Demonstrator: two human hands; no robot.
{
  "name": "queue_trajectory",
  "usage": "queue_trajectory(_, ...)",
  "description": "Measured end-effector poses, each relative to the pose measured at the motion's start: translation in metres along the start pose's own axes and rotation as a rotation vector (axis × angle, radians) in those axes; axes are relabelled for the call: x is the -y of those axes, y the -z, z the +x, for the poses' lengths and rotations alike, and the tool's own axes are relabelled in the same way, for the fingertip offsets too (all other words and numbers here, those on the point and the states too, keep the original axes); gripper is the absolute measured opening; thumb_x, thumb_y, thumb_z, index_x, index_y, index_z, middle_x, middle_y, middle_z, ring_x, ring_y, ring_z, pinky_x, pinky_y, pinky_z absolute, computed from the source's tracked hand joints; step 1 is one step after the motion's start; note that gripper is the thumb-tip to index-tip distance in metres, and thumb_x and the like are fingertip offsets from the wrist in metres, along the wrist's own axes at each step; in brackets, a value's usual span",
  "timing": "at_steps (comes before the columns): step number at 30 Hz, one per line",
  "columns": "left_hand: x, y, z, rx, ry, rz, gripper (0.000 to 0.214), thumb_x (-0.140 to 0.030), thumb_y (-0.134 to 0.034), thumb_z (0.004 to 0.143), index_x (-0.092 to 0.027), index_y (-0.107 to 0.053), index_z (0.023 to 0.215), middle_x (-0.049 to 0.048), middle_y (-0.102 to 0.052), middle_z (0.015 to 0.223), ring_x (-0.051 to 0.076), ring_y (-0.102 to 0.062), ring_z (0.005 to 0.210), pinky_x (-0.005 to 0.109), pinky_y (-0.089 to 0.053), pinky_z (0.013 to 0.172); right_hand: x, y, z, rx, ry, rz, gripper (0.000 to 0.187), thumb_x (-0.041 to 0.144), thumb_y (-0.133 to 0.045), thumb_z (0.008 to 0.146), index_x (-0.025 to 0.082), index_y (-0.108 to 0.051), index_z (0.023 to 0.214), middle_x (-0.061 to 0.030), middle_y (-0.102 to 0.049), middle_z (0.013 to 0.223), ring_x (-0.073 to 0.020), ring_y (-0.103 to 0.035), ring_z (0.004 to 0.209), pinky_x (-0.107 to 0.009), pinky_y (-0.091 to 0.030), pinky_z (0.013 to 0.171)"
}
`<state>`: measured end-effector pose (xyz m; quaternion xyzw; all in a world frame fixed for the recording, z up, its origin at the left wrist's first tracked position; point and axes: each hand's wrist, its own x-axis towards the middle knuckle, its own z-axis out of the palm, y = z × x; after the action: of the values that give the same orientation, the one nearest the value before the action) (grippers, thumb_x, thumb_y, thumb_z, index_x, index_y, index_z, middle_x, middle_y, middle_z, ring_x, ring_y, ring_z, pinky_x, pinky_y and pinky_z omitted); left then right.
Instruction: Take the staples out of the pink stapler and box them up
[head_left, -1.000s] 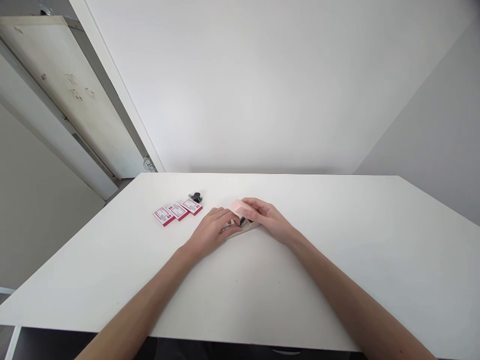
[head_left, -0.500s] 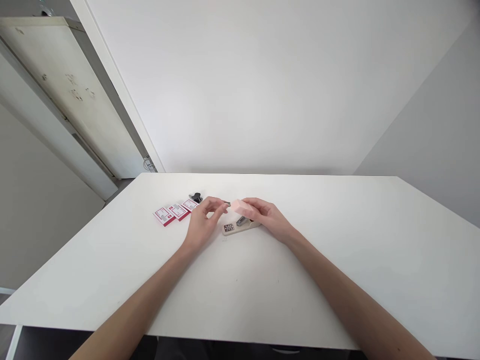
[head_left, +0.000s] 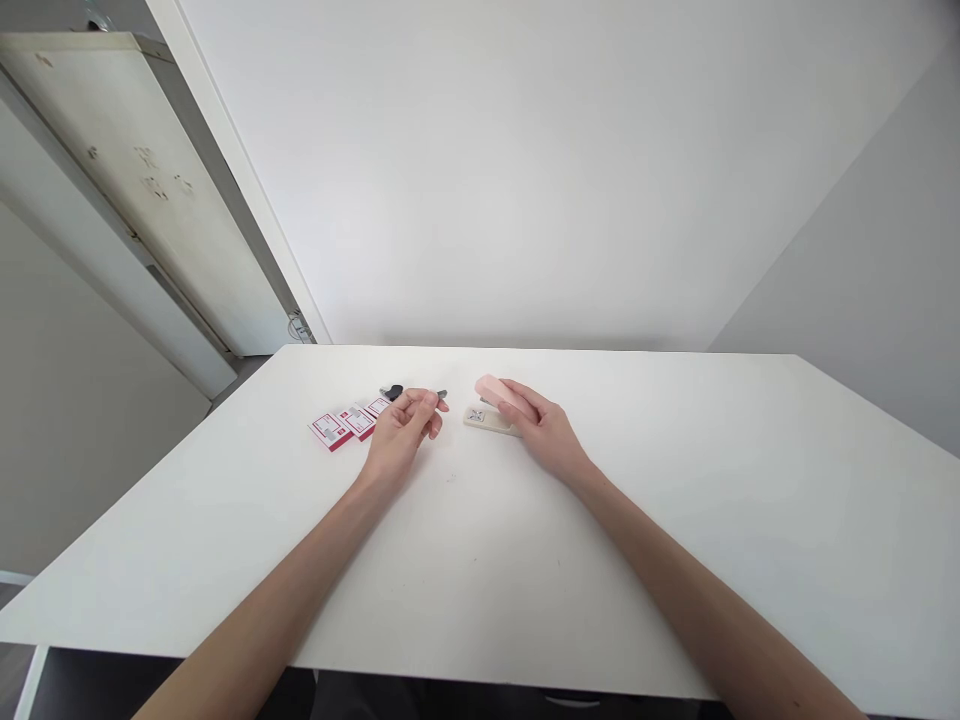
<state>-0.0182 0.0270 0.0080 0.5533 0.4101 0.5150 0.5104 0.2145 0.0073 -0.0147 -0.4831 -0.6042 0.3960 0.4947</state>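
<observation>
Rear of stapler (head_left: pixel 486 419) hidden by right hand (head_left: pixel 546 428). Metal piece (head_left: pixel 442 394) mostly lost in left hand (head_left: pixel 399 432), details unclear. Rightmost red-and-white box (head_left: pixel 377 406) part-covered by same hand; label print (head_left: pixel 329 428) too small to read.

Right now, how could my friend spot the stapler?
Find the white table, then the right hand over its far half. The stapler is in that hand: pale pink top, cream base, while the boxes to the left are white-topped with red sides.

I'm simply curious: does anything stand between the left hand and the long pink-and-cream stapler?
Nothing visible: only white tabletop shows between the left hand, pinching a small grey metallic piece, and the stapler held by the right hand.
</observation>
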Motion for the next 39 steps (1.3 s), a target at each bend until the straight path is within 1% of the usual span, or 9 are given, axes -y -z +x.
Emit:
queue_trajectory(6, -0.006, -0.007, -0.007, 0.153, 0.004, 0.092, 0.037, -0.057, -0.072, 0.090, -0.021, -0.065, 0.088, 0.0015, -0.070, 0.083, 0.010, -0.051, 0.060, 0.029, -0.045, 0.065, 0.000, -0.008, -0.005, 0.227, 0.033, 0.076, 0.069, 0.055, -0.057, 0.102, 0.035, -0.033, 0.163, -0.0024, -0.028, 0.174, -0.0231, -0.032, 0.158, -0.044, -0.031, 0.127)
queue_trajectory(10, -0.009, -0.012, -0.013, 0.177, 0.009, 0.222, 0.037, -0.058, -0.072, 0.089, -0.021, -0.065, 0.090, 0.0007, -0.070, 0.079, 0.011, -0.049, 0.058, 0.027, -0.039, 0.057, 0.004, -0.013, -0.004, 0.071, 0.132, 0.112, 0.037, 0.054, -0.062, 0.099, 0.028, -0.069, 0.125, -0.0073, -0.059, 0.149, -0.0236, -0.053, 0.140, -0.040, -0.044, 0.116)
queue_trajectory(13, -0.009, -0.015, -0.017, 0.174, -0.023, 0.351, 0.036, -0.057, -0.072, 0.089, -0.021, -0.067, 0.090, -0.0018, -0.067, 0.071, 0.011, -0.049, 0.058, 0.026, -0.036, 0.056, 0.008, -0.011, -0.003, 0.088, 0.102, 0.068, 0.031, 0.054, -0.061, 0.098, 0.025, -0.071, 0.094, -0.0057, -0.072, 0.116, -0.0232, -0.065, 0.112, -0.039, -0.050, 0.100)
queue_trajectory(20, -0.002, -0.020, -0.022, 0.152, -0.144, 0.534, 0.028, -0.050, -0.069, 0.093, -0.023, -0.071, 0.094, -0.0013, -0.070, 0.078, 0.013, -0.056, 0.065, 0.027, -0.042, 0.062, 0.011, -0.007, -0.005, 0.240, 0.004, 0.115, 0.027, 0.051, -0.067, 0.094, 0.026, -0.075, 0.090, -0.0018, -0.074, 0.099, -0.0208, -0.063, 0.094, -0.035, -0.047, 0.087)
queue_trajectory(24, 0.006, -0.017, -0.020, 0.085, -0.342, 0.639, 0.028, -0.047, -0.068, 0.095, -0.024, -0.065, 0.110, 0.0023, -0.072, 0.098, 0.016, -0.061, 0.077, 0.031, -0.050, 0.072, 0.007, -0.006, -0.002, 0.182, -0.049, 0.138, 0.032, 0.055, -0.068, 0.092, 0.025, -0.075, 0.087, -0.0015, -0.072, 0.087, -0.0195, -0.062, 0.086, -0.034, -0.046, 0.082)
queue_trajectory(26, 0.008, -0.015, -0.020, 0.036, -0.532, 0.791, 0.028, -0.042, -0.068, 0.096, -0.025, -0.064, 0.117, 0.0081, -0.069, 0.122, 0.023, -0.063, 0.105, 0.041, -0.051, 0.094, 0.005, -0.005, 0.000, 0.125, -0.064, 0.162, 0.034, 0.057, -0.068, 0.092, 0.024, -0.076, 0.087, -0.0019, -0.071, 0.083, -0.0187, -0.061, 0.081, -0.034, -0.045, 0.081)
queue_trajectory(29, 0.008, -0.014, -0.019, 0.104, -0.728, 1.059, 0.036, -0.033, -0.065, 0.098, -0.029, -0.061, 0.133, 0.0108, -0.052, 0.155, 0.034, -0.041, 0.144, 0.056, -0.036, 0.116, 0.001, -0.001, 0.004, 0.007, -0.094, 0.291, 0.037, 0.060, -0.071, 0.089, 0.024, -0.075, 0.085, -0.0033, -0.072, 0.089, -0.0166, -0.057, 0.075, -0.033, -0.045, 0.077)
queue_trajectory(33, 0.008, -0.014, -0.017, 0.256, -0.745, 1.226, 0.044, -0.028, -0.058, 0.100, -0.029, -0.056, 0.143, 0.0073, -0.037, 0.168, 0.037, -0.024, 0.156, 0.060, -0.034, 0.119, -0.003, 0.002, 0.007, -0.096, -0.140, 0.458, 0.036, 0.059, -0.076, 0.085, 0.023, -0.075, 0.084, -0.0045, -0.070, 0.097, -0.0154, -0.057, 0.074, -0.032, -0.044, 0.072)
queue_trajectory(39, 0.015, -0.010, -0.013, 0.192, -0.627, 1.246, 0.050, -0.029, -0.053, 0.100, -0.026, -0.048, 0.150, 0.0059, -0.030, 0.172, 0.038, -0.026, 0.156, 0.060, -0.037, 0.120, -0.001, 0.002, 0.006, -0.079, -0.159, 0.472, 0.035, 0.058, -0.078, 0.084, 0.022, -0.074, 0.082, -0.0040, -0.069, 0.095, -0.0147, -0.057, 0.073, -0.032, -0.044, 0.071)
